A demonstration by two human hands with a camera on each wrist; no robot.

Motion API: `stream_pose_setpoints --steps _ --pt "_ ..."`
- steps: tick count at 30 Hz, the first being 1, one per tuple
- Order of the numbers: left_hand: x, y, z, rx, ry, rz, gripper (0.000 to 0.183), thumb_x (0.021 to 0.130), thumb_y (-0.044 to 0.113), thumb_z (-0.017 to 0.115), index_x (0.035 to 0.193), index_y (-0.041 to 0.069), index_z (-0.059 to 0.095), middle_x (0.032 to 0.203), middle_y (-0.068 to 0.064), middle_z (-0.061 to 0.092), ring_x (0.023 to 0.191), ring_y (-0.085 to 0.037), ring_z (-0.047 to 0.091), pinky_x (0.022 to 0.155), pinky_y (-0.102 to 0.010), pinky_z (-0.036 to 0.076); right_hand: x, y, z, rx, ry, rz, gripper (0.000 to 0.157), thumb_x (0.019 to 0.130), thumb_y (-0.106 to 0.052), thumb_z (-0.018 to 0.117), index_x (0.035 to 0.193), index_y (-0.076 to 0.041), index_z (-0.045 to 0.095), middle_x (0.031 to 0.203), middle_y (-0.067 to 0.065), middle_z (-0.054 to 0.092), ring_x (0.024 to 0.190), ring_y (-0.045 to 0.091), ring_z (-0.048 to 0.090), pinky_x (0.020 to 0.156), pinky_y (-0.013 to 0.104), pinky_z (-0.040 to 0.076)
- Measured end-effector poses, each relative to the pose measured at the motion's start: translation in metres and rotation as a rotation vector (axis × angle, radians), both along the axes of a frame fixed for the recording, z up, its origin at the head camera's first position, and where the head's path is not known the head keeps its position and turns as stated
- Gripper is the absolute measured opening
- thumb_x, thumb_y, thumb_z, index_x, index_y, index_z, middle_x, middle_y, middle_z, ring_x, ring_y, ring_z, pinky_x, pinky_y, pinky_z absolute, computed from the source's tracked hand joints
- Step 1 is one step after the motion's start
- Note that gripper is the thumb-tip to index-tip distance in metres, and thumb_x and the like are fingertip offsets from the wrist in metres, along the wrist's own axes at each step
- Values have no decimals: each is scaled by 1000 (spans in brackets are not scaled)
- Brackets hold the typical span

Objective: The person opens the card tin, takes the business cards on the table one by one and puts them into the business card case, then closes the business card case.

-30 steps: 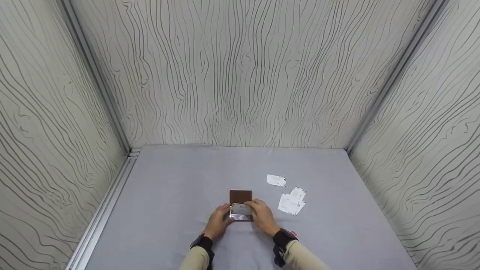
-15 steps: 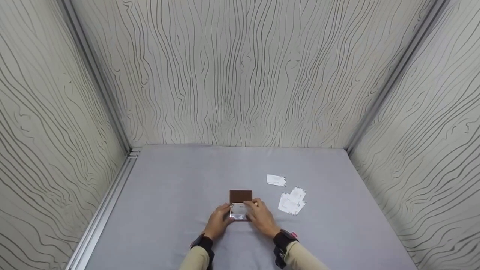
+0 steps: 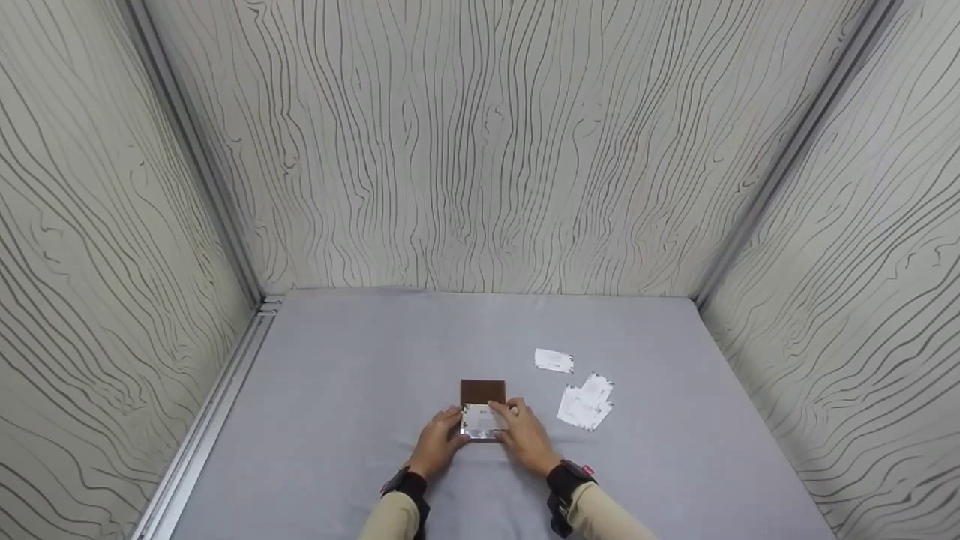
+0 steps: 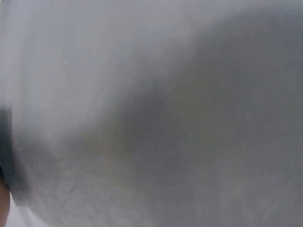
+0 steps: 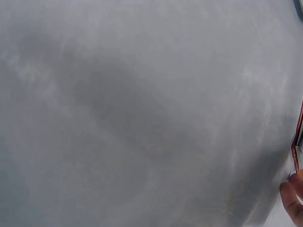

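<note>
A brown card holder point(image 3: 483, 391) lies opened flat on the table, its lower half a shiny clear sleeve. Over that sleeve lies a white card point(image 3: 477, 414) with small print and decorated corners. My left hand point(image 3: 435, 442) grips the holder's left edge, thumb low and fingers higher up. The right hand point(image 3: 527, 441) pinches the card at its right side, index finger on its face and thumb near the bottom edge. In the right wrist view, fingertips point(image 5: 292, 194) appear at the holder's reddish-brown edge point(image 5: 298, 125). The left wrist view shows mostly cloth.
Several overlapping white cards point(image 3: 585, 403) lie right of the hands, and more white card point(image 3: 553, 361) lies farther back. Grey cloth point(image 3: 360, 352) covers the table. Wood-patterned walls point(image 3: 480, 150) enclose it, with a metal rail point(image 3: 202, 427) along the left edge.
The card has lowered from a tilted, shaded position to lie flatter over the clear sleeve. My right fingers have shifted slightly along it; the left hand has stayed in place.
</note>
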State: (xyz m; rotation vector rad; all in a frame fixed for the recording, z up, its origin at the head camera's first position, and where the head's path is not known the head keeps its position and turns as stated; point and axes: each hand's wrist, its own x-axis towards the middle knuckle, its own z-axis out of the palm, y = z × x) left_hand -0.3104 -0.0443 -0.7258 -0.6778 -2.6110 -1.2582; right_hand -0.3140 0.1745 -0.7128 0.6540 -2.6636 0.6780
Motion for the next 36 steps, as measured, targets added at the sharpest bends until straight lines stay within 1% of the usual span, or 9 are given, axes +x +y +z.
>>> stream_pose_setpoints --steps 5,12,20,24,28,32,36 --pt "0 0 0 10 2 0 43 87 9 72 122 -13 61 131 -28 57 124 -46 52 106 -57 39 1 1 -1 -9 11 3 55 81 -11 79 133 -11 60 115 13 54 94 30 58 76 43 53" --pt "1 0 1 1 -1 4 43 88 10 72 123 -13 61 132 -27 58 124 -46 52 107 -57 38 2 0 -2 -5 -5 -2 54 83 -13 77 135 -10 59 117 12 54 95 30 59 77 42 53" --pt "1 0 -1 -3 16 4 42 88 10 73 122 -12 62 131 -27 59 123 -44 53 106 -56 39 2 0 -4 22 42 -2 53 82 -12 76 132 -10 61 113 12 56 91 30 58 73 41 52" --pt "-1 0 -3 -7 32 7 42 88 10 73 121 -12 63 130 -26 59 123 -45 53 105 -56 41 3 0 -4 34 21 0 49 84 -12 74 131 -10 62 111 12 56 91 30 56 73 42 50" --pt "-1 0 -5 -10 29 11 42 88 10 73 122 -12 63 131 -25 59 124 -44 53 105 -55 40 4 -1 -4 55 -8 0 45 85 -13 71 130 -10 62 109 11 56 93 30 55 73 42 49" --pt "-1 0 -5 1 25 13 42 87 9 73 122 -12 62 131 -25 59 124 -44 53 106 -55 40 4 -1 -3 69 -19 -8 45 86 -13 71 130 -12 63 110 11 56 93 30 55 74 42 49" --pt "0 1 -4 9 38 15 42 86 8 73 121 -13 63 130 -26 60 123 -44 53 105 -56 40 4 -2 -2 90 -25 -20 45 86 -14 72 130 -13 63 111 12 55 95 31 55 75 42 50"
